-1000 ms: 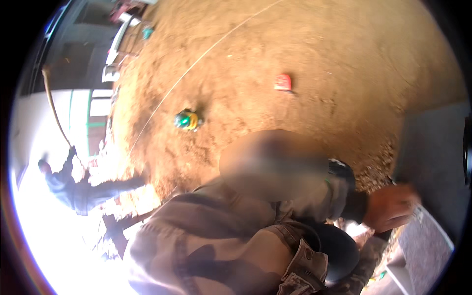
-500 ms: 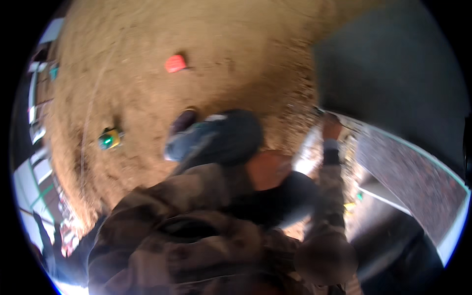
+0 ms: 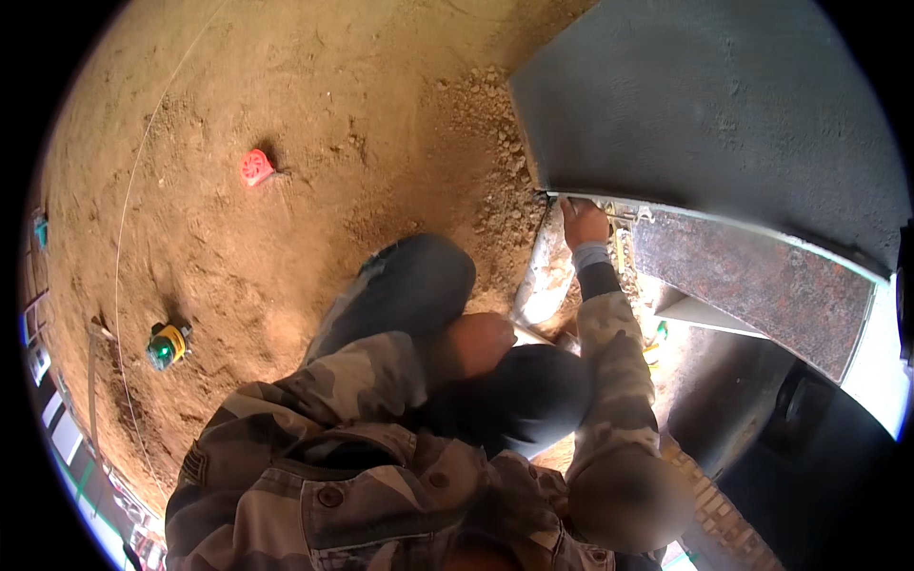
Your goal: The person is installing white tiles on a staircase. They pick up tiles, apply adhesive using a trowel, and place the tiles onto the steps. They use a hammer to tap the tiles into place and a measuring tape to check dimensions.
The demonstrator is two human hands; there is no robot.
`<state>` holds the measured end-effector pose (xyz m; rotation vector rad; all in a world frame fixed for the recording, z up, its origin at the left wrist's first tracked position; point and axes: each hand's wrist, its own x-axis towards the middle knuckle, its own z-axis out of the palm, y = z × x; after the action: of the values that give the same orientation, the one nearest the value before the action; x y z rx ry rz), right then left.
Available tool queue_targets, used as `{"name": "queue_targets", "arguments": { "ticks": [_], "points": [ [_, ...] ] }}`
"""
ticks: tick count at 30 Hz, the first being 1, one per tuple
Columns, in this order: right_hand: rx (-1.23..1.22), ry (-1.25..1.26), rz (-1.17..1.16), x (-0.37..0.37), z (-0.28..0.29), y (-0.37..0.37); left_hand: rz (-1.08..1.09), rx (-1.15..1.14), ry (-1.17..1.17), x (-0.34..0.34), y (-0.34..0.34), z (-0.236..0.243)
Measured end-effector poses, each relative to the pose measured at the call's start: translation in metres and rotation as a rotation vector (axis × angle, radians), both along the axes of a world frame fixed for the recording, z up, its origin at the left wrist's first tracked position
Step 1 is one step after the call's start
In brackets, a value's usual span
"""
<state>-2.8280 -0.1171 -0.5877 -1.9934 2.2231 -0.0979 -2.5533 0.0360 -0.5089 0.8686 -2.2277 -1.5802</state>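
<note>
My right hand point(image 3: 585, 225) reaches to the lower edge of a dark grey, rough-faced wall point(image 3: 705, 114). Its fingers are curled at a thin pale strip point(image 3: 685, 221) along that edge; whatever they grip is hidden. Just right of the hand is a small metal bracket-like piece point(image 3: 630, 215). My left hand point(image 3: 484, 344) is closed and rests by my bent knee, and I cannot make out anything in it. Below the right hand, a shiny pale pipe-like piece point(image 3: 536, 285) lies in the dug soil.
A speckled brown slab point(image 3: 752, 290) with white edges stands below the wall. On the dirt ground point(image 3: 314, 86) lie a red round-faced case point(image 3: 255, 167) and a yellow device with a green light point(image 3: 166, 346). A thin string point(image 3: 120, 257) runs along the left. Dark sheeting point(image 3: 809, 428) is at lower right.
My view has shifted, so the red case and yellow device appear further left. My right hand stays at the wall's lower edge. My left hand stays by the knee.
</note>
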Motion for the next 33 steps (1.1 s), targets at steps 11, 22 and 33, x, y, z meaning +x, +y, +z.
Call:
{"name": "queue_targets", "arguments": {
  "ticks": [11,22,33],
  "points": [
    [0.101,0.216,-0.001,0.004,0.001,-0.002,0.197,0.463,0.070,-0.010,0.013,0.005],
    [0.027,0.262,-0.026,0.033,0.019,0.001,0.323,0.437,0.103,-0.019,0.015,0.001],
    [-0.075,0.206,-0.028,0.028,0.012,0.004,0.355,0.375,0.146,-0.022,0.018,0.000]
  ]
}}
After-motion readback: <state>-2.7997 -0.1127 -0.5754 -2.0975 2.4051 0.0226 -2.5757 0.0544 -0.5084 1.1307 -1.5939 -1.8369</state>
